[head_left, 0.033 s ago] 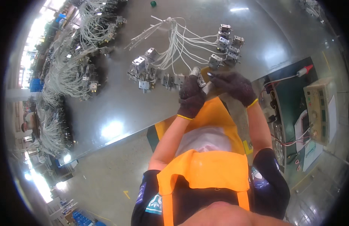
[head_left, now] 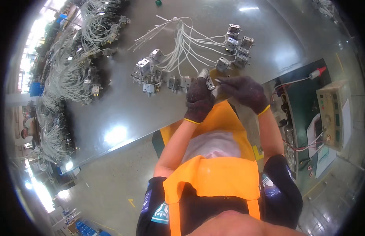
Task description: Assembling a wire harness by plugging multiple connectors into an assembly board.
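Observation:
My left hand (head_left: pixel 199 100), in a dark knitted glove with a yellow cuff, is closed around a small silver metal part (head_left: pixel 210 83) at the table's near edge. A pale wrapped piece (head_left: pixel 204 73) sticks up by its fingertips. My right hand (head_left: pixel 247 92), gloved alike, is beside it with fingers pinched toward the part; a small pale tip (head_left: pixel 217 80) shows there, but what it belongs to is hidden. Beyond lies a bundle of white wires (head_left: pixel 182 43), with silver box-shaped parts (head_left: pixel 143 67) on the left and more such boxes (head_left: pixel 238 49) on the right.
Heaps of similar wired parts (head_left: pixel 66 76) line the left of the grey metal table (head_left: pixel 111 118). At right stand a beige instrument box (head_left: pixel 331 114) with cables, a red-tipped probe (head_left: pixel 317 73) and scissors (head_left: pixel 310 170). A green object (head_left: pixel 158 2) lies at the far edge.
The whole view shifts slightly. My right fingertips move a little against the part, while my left hand keeps its grip.

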`<control>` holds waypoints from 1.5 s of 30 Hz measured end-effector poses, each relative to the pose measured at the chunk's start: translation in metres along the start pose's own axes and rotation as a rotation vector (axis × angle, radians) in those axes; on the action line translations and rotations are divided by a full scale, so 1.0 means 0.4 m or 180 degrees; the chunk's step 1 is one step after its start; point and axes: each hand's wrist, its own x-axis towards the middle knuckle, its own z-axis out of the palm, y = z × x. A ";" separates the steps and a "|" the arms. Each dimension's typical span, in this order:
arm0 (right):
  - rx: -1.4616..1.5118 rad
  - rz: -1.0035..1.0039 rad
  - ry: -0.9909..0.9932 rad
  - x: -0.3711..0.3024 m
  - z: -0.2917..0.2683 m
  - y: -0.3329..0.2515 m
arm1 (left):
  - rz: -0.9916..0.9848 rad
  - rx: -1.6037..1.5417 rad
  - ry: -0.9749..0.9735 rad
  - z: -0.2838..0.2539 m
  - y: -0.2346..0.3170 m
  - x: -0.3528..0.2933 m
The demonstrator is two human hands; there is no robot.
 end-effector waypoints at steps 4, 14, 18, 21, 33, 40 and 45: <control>-0.0740 -0.0149 0.0179 -0.004 0.021 -0.071 | 0.0110 -0.0016 -0.0185 0.002 -0.024 0.020; -0.1689 -0.0320 0.0073 -0.006 0.062 -0.071 | -0.0028 -0.0392 -0.0579 0.054 -0.085 0.005; -0.1964 -0.0138 0.0202 0.010 0.066 -0.076 | 0.0068 -0.0069 -0.0360 0.023 -0.016 0.026; -0.1535 -0.0266 0.0020 0.010 0.056 -0.079 | 0.0033 0.0062 -0.0480 -0.001 -0.015 0.022; 0.0179 -0.0816 0.0585 0.022 0.281 -0.005 | 0.1169 0.2516 -0.1286 -0.339 -0.196 0.162; 0.1731 0.0531 0.0861 0.038 0.159 -0.057 | 0.0460 0.0968 -0.1181 -0.270 -0.107 0.159; 0.1782 -0.0752 0.1905 0.107 0.258 0.045 | 0.0143 0.0158 -0.0189 -0.076 0.031 0.091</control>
